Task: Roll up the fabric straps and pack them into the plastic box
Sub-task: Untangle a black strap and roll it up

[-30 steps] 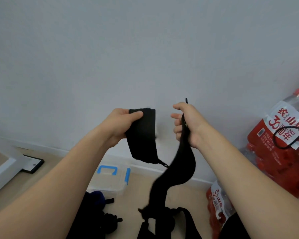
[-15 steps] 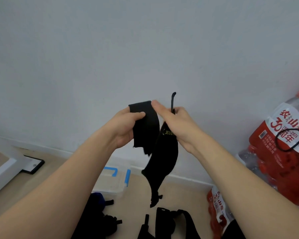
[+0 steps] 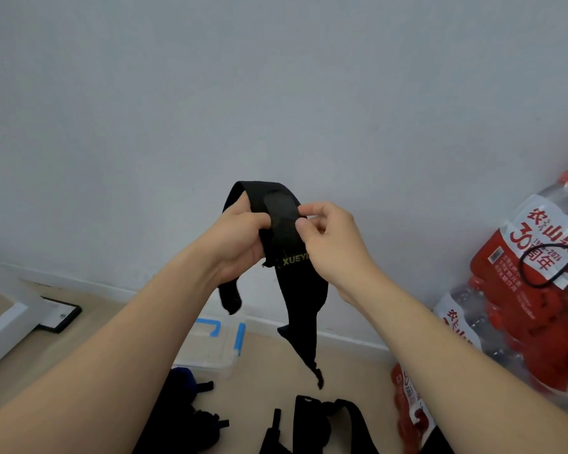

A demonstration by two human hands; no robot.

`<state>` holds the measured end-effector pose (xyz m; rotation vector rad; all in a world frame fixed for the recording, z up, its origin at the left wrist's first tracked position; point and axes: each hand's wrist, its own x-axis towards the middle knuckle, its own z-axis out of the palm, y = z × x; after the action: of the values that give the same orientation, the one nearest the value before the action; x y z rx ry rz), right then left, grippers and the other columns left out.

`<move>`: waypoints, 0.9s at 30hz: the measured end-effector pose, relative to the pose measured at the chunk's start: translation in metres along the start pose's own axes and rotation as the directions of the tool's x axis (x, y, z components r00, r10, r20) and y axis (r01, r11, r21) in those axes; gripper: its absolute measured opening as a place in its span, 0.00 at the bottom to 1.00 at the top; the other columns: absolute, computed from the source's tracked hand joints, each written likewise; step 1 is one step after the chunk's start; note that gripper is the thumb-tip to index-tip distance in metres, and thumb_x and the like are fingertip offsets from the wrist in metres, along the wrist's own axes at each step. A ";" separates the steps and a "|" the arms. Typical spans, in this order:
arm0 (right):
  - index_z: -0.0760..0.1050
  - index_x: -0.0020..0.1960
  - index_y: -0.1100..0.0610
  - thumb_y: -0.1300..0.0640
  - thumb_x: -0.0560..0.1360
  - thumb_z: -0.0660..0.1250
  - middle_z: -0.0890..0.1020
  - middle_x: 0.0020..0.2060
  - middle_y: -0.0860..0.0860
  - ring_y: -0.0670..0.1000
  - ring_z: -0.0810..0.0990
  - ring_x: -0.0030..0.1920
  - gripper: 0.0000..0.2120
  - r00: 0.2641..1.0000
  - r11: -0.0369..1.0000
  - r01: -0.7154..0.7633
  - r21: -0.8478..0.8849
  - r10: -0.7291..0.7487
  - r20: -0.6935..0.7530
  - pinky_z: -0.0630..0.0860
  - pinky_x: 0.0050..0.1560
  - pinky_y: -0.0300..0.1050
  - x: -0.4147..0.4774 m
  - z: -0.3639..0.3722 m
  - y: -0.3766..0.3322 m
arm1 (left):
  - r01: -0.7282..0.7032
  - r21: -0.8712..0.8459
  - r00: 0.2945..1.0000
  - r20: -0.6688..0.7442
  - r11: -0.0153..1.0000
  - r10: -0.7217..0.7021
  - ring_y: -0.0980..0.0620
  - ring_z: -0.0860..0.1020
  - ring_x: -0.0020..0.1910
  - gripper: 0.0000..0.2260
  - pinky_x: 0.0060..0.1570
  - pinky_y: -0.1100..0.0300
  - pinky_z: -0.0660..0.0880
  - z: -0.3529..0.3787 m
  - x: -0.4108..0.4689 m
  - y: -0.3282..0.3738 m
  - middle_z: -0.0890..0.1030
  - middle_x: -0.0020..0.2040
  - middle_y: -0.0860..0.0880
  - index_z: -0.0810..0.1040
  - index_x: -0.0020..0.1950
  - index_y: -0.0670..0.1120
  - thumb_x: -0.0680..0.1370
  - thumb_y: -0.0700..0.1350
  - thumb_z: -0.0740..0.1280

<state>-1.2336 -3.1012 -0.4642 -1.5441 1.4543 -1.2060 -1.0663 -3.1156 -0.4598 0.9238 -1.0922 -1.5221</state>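
Left hand [image 3: 240, 244]: fingers closed tight on the black strap [image 3: 287, 244], up in the air in front of the wall [image 3: 276, 93].
Right hand [image 3: 330, 244]: thumb and fingers pinch the same strap, just beside the left hand.
Black strap: folded over at the top — its long end hangs down, with gold letters on it.
Plastic box [image 3: 215, 347]: on the floor below the hands, see-through with blue clips.
More straps [image 3: 312, 424]: lying on the floor — near the box.
Water bottle packs [image 3: 532, 306]: red, by the wall on the right.

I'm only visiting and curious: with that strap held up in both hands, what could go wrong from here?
1. The strap is pinched between the left hand and right hand only near its top; the long tail hangs free and could make a loose, uneven roll.
2. The box looks small and shut, so a bulky roll may not fit.
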 end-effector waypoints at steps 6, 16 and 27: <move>0.80 0.61 0.50 0.55 0.83 0.71 0.84 0.43 0.45 0.44 0.82 0.47 0.07 0.999 0.989 0.031 -0.142 -0.034 -0.015 0.76 0.51 0.43 -0.002 0.000 0.002 | 0.047 -0.214 0.997 -0.048 0.976 -0.059 0.37 0.84 0.56 0.22 0.53 0.45 0.86 0.002 -0.005 0.005 0.83 0.63 0.32 0.73 0.74 0.33 0.80 0.32 0.55; 0.84 0.53 0.57 0.36 0.83 0.68 0.89 0.46 0.53 0.54 0.88 0.48 0.23 0.950 0.968 -0.200 -0.153 0.230 0.212 0.84 0.48 0.49 -0.004 -0.003 -0.004 | -0.041 -0.082 0.977 -0.212 0.996 0.023 0.38 0.87 0.60 0.13 0.54 0.47 0.86 0.015 -0.005 -0.001 0.86 0.62 0.37 0.78 0.71 0.40 0.87 0.35 0.64; 0.85 0.54 0.58 0.52 0.86 0.69 0.90 0.44 0.55 0.51 0.90 0.42 0.11 0.904 0.966 -0.245 0.083 0.197 0.379 0.83 0.39 0.41 -0.006 -0.006 -0.002 | -0.015 0.059 0.927 -0.373 0.998 0.036 0.40 0.89 0.49 0.11 0.40 0.53 0.85 0.008 0.001 -0.007 0.88 0.52 0.37 0.82 0.59 0.36 0.80 0.40 0.77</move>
<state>-1.2382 -3.0944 -0.4615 -1.3838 1.2369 -0.8061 -1.0765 -3.1143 -0.4641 1.1772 -0.8669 -1.2324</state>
